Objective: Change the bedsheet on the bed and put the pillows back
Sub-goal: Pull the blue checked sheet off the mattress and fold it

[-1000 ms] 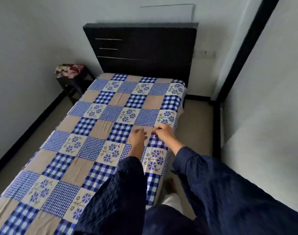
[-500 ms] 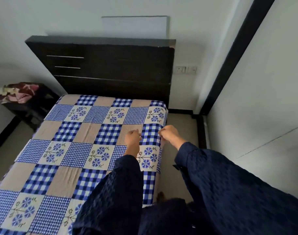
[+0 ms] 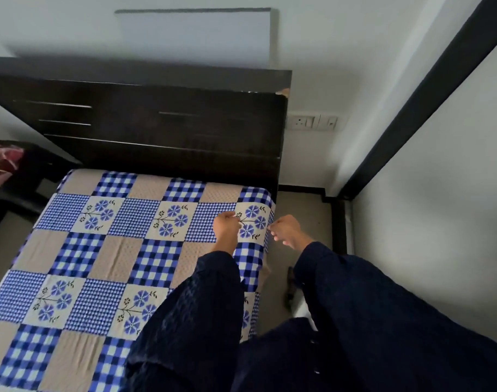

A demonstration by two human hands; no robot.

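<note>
The bedsheet lies spread flat over the bed and fills the lower left and centre of the frame. Its pattern is patchwork: blue checks, plain tan squares and squares with blue flowers. Its far edge meets the dark headboard, which runs across the upper half of the frame. Its right edge hangs down the side of the mattress toward the floor.

Both hands work at the sheet's far right corner, right of centre in the frame.
- The left hand rests on top of the sheet at the left border of the corner flower square. Its fingers are curled inward and pinch a small fold of the fabric.
- The right hand is just off the side of the bed, over the floor. Its fingers are curled, and thumb and forefinger pinch the hanging edge of the sheet.

The two hands are near each other, with the flower square between them. Both forearms wear dark blue sleeves.

At the left edge of the frame, a dark stool carries a red and pink cloth. A white wall socket sits just right of the headboard.
</note>
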